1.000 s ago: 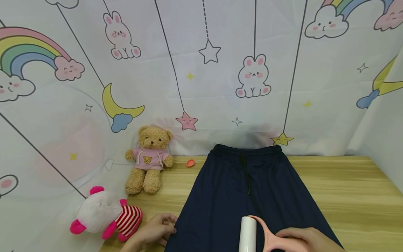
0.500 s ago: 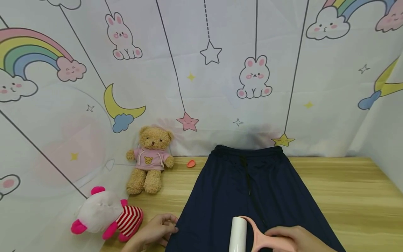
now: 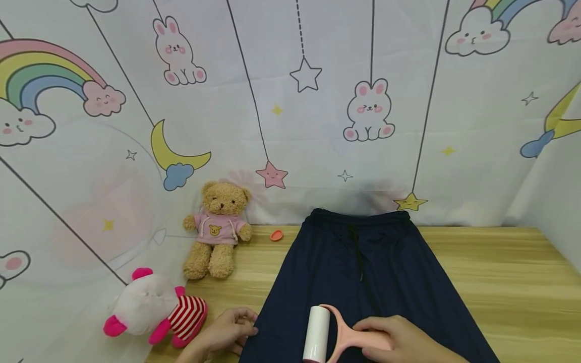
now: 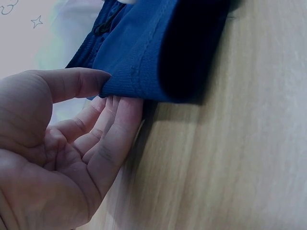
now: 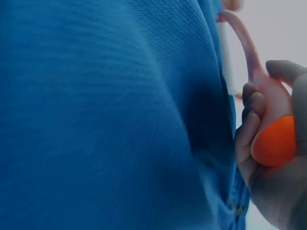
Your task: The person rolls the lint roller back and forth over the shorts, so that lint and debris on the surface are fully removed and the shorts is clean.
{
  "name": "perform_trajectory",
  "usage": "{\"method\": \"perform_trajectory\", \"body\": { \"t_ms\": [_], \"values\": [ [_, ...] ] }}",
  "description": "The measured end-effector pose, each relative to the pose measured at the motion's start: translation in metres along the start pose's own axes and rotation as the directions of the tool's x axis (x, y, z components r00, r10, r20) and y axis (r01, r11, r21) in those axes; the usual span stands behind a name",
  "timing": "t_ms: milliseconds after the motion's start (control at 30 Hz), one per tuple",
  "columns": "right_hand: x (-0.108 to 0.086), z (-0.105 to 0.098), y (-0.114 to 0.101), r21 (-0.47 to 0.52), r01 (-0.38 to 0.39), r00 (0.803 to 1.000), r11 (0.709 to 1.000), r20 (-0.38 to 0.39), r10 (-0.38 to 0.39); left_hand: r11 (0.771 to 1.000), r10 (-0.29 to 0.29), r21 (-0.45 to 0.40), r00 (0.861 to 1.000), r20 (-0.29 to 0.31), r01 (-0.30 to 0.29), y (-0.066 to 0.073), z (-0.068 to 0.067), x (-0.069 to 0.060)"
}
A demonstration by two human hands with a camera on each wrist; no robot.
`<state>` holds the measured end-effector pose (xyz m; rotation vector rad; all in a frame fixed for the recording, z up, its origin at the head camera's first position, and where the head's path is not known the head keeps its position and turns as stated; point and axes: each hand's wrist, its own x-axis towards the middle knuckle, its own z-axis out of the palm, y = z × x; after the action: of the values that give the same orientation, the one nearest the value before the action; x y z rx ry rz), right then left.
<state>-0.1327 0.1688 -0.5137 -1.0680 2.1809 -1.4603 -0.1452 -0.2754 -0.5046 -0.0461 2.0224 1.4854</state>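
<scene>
facing printed sheeting (image 3: 324, 133) across a wooden table (image 3: 495, 272), left hand (image 3: 225, 330) pinches navy garment (image 3: 320, 267), right hand (image 3: 401, 339) grips roller (image 3: 347, 337).

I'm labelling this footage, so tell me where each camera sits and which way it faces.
Head: worn on the head, facing forward and down at the navy garment; the left hand and right hand show.
Left wrist: worn on that wrist, looking along the left hand as it pinches the garment's edge above the table.
Right wrist: worn on that wrist, looking across the garment; the right hand grips the lint roller.
Shared: head and right wrist both show the roller.
</scene>
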Motion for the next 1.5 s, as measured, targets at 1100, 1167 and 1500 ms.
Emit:
{"method": "perform_trajectory", "body": {
  "t_ms": [1100, 1167, 1500],
  "values": [
    [0.082, 0.058, -0.021, -0.234, 0.078, 0.993, 0.969, -0.066, -0.096, 0.999, 0.028, 0.035, 0.999, -0.036, -0.027, 0.004, 0.006, -0.002],
    [0.083, 0.06, -0.021, -0.231, 0.068, 0.994, 0.971, -0.067, -0.086, 0.999, 0.028, 0.036, 0.999, -0.036, -0.027, 0.004, 0.006, -0.002],
    [0.086, 0.066, -0.022, -0.172, 0.031, 0.997, 0.985, -0.065, -0.043, 0.999, 0.035, 0.028, 0.999, -0.042, -0.034, 0.001, 0.007, -0.003]
  ]
}}
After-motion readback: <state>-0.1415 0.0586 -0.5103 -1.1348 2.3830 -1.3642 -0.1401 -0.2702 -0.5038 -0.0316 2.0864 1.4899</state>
